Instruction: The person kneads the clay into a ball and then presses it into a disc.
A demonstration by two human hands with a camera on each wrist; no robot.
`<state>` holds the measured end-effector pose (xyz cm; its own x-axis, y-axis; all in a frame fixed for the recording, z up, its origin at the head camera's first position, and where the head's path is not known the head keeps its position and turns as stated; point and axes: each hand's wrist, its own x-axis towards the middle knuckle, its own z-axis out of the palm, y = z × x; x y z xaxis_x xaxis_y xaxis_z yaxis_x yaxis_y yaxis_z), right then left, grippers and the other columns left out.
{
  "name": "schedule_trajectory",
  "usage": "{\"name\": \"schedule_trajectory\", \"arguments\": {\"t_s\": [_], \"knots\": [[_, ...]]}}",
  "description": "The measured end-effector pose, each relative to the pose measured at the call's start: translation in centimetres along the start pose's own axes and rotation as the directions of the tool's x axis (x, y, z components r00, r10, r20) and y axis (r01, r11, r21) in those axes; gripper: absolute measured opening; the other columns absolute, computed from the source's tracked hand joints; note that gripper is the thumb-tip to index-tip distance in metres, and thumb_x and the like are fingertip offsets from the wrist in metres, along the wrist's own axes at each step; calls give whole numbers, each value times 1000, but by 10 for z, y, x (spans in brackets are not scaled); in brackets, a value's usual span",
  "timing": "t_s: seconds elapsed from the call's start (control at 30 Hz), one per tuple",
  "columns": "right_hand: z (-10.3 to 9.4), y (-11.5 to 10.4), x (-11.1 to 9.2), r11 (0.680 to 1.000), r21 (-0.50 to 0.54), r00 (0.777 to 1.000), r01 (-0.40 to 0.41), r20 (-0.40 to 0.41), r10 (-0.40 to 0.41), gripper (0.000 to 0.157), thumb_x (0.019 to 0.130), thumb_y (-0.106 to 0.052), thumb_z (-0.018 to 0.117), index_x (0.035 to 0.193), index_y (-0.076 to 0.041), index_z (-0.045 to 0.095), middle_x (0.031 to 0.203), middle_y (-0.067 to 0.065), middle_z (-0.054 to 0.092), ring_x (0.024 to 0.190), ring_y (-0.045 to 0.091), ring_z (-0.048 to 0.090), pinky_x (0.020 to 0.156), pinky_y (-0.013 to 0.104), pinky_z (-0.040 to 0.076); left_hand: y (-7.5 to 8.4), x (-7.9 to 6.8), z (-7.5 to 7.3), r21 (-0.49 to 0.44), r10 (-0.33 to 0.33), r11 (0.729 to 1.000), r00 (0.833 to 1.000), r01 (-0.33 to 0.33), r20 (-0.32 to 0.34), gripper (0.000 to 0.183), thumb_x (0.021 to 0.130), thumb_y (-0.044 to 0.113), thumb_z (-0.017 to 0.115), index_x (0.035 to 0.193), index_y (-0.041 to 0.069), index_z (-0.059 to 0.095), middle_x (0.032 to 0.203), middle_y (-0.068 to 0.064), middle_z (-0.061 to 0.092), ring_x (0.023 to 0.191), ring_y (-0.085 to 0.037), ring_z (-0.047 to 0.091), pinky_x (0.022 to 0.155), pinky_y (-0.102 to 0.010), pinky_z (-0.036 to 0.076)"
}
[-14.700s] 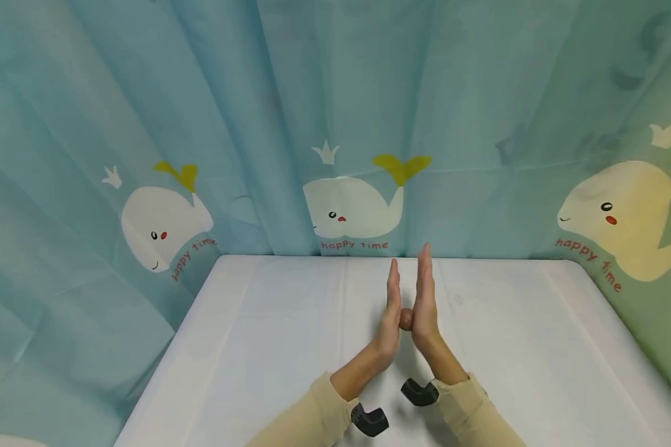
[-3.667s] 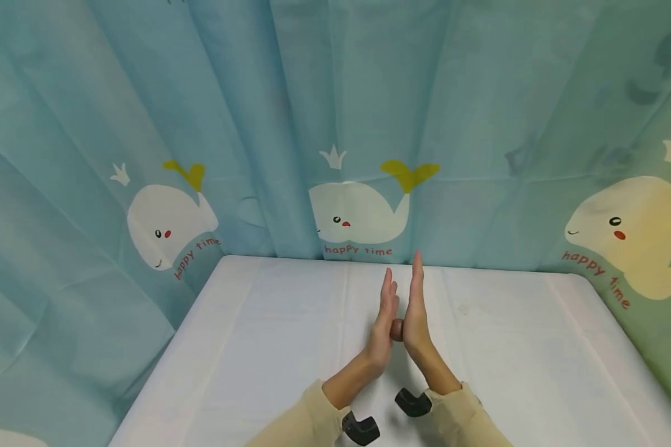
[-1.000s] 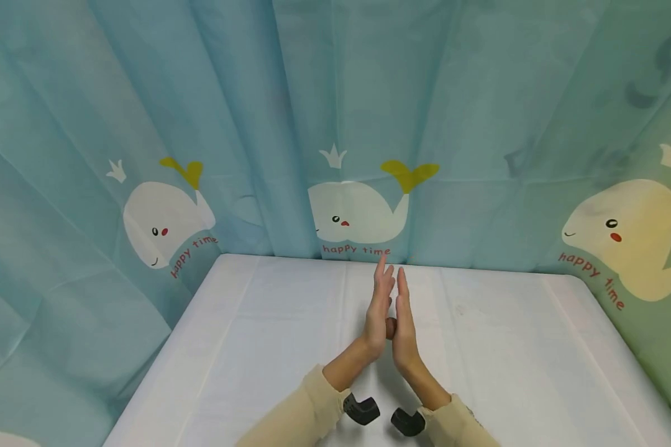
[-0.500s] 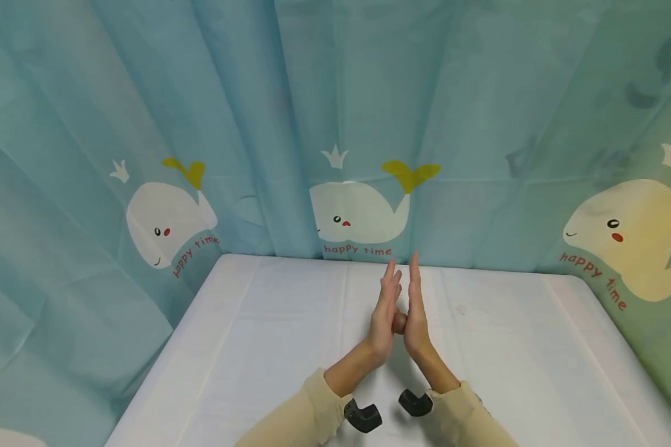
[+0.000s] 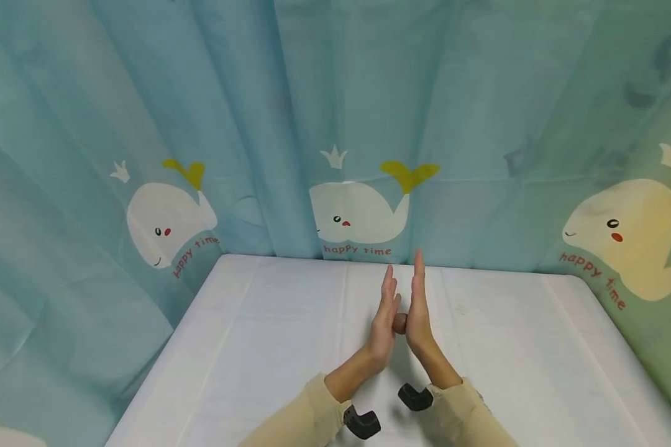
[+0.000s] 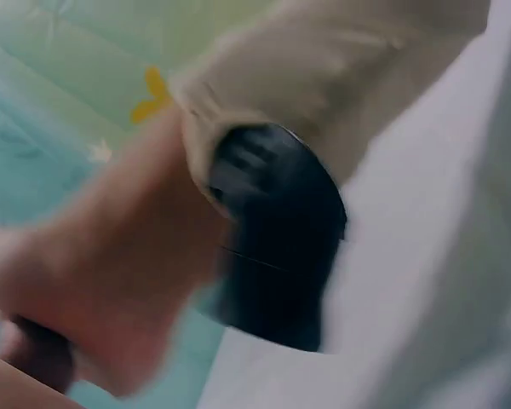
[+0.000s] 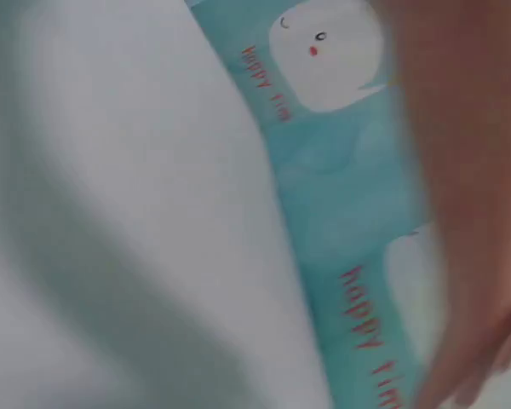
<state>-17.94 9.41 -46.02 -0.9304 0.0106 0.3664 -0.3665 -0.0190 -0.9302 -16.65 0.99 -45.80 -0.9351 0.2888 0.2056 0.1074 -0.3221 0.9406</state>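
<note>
Between two upright palms sits a small brown ball (image 5: 399, 323), close to the heels of the hands. My left hand (image 5: 383, 329) presses it from the left with straight fingers pointing away from me. From the other side my right hand (image 5: 419, 320) lies against it, fingers also straight and reaching farther forward than the left ones. Both hands are above the white table. In the left wrist view the ball (image 6: 41, 356) shows dark at the lower left, partly hidden by the hands. The right wrist view has a blurred bare forearm (image 7: 473, 170) at its right side.
A white-covered table (image 5: 279, 347) lies under the hands. Behind it hangs a blue-green curtain (image 5: 481, 93) printed with whales. Each cuff carries a black camera mount, the left one (image 5: 362, 423) and the right one (image 5: 415, 397).
The palms slide past each other: a second ago the left fingers reached farther forward, now the right ones do. The ball shifts slightly between them and stays in place since the earliest frame.
</note>
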Motion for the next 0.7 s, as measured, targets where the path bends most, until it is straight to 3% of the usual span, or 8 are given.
{"name": "schedule_trajectory", "arguments": {"t_s": [0.17,0.3,0.43,0.53,0.57,0.7], "knots": [[9,4,-18,999,-1,995,-39,90,39,55,113,-31,10,167,-25,1,172,-3,-5,156,21,-11,121,60,-4,1,16,-10,112,65,992,998,-62,-24,64,111,45,7,166,15,-3,173,-7,-6,158,-27,-6,124,-56,-3],[19,-12,-26,1000,-24,992,-1,122,4,56,112,-37,13,167,-28,7,172,-7,0,157,22,-11,119,66,-7,-8,23,-18,108,-27,994,998,33,-58,62,112,42,7,166,16,-3,173,-6,-1,158,-26,-3,124,-57,-1],[10,-14,-10,997,-58,997,44,72,-39,56,112,-38,14,167,-26,10,172,-6,4,157,19,-8,121,62,-7,-5,14,-10,21,-93,995,996,93,-8,67,110,54,9,167,22,-3,173,-4,0,158,-27,0,125,-53,1],[-2,-3,0,998,-54,1000,12,26,-11,55,113,-36,11,167,-26,6,173,-6,0,155,11,-11,122,56,-9,5,6,-3,-1,-60,998,997,60,54,70,108,59,9,166,23,-4,173,-3,-4,158,-25,-2,126,-49,0],[-4,0,-1,999,-49,1000,-12,13,13,55,113,-36,9,167,-27,5,172,-7,-2,155,13,10,123,54,-2,9,5,-1,3,-42,999,997,42,63,70,108,60,8,166,22,-4,173,-3,-5,158,-24,-1,126,-48,0],[6,2,-16,999,3,997,-50,66,49,54,113,-34,8,167,-29,4,172,-7,-4,154,13,9,121,54,1,15,12,-6,93,33,995,999,-35,26,67,109,54,5,167,19,-2,173,0,-4,158,-22,-2,125,-51,-2]]}}
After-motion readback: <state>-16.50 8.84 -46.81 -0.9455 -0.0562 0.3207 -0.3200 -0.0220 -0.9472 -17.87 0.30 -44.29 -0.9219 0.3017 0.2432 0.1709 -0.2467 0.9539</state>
